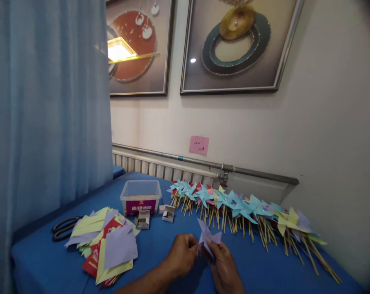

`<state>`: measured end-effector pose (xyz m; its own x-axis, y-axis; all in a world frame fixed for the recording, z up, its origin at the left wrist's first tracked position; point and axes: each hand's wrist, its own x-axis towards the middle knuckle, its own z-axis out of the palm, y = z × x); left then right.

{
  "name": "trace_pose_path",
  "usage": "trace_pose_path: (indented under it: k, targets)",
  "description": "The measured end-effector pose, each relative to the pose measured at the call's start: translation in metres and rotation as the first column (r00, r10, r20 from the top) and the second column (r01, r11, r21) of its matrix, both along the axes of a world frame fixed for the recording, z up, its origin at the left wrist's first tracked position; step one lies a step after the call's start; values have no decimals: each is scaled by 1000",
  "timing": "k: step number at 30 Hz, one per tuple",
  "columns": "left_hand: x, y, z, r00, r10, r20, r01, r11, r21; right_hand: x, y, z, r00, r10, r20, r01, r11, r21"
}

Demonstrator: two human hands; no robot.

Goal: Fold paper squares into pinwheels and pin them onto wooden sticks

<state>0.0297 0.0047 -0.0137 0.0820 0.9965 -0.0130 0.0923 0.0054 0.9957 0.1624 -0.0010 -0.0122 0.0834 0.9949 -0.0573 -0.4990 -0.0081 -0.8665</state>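
Observation:
A purple paper pinwheel (204, 232) with folded blades is in my right hand (223, 263), the thumb pressed on its lower part. My left hand (184, 252) is closed at the pinwheel's left edge, fingers pinched together. Whatever sits between those fingertips is too small or hidden to make out. No stick shows on this pinwheel. To the left lies a pile of cut paper squares (120, 247) in purple, yellow, green and red. On the right, finished pinwheels (224, 199) on wooden sticks lie in a long row, mostly light blue on top.
A clear plastic tub (141, 189) with a purple label stands behind two small opened boxes (142, 220). Black-handled scissors (64, 228) lie by the paper pile, partly under it. A blue cloth (160, 249) covers the table. A radiator (160, 165) and pipe run along the wall; a blue curtain (59, 102) hangs left.

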Motion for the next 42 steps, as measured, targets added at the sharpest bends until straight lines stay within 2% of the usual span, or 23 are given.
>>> trace_pose_path:
  k: [4,12,23,29,32,34,38,42]
  targets:
    - [-1,-3,5,997,7,-83,-6,1000,10,-2,-2,3,1000,8,1,-8,1000,0]
    - [-3,-4,6,999,-7,-50,10,998,61,-4,-3,8,999,-22,-25,22,999,-23]
    - [1,-5,7,999,-47,-4,47,998,-34,-2,-1,5,1000,2,-10,-2,1000,-13]
    - [-7,5,6,999,-40,16,41,992,-118,4,2,3,993,-106,-45,105,994,-23]
    - [-17,8,9,993,-120,9,120,978,-171,8,5,3,993,-107,-48,106,994,-26]
    - [-24,8,11,981,-192,1,188,962,-196,11,9,2,988,-150,-37,149,988,-32]
    - [-32,7,12,959,-277,-56,266,952,-152,17,15,0,980,-195,-29,194,981,-26]
    - [-30,4,8,943,-326,-73,312,937,-155,19,13,4,976,-214,-34,213,977,-25]
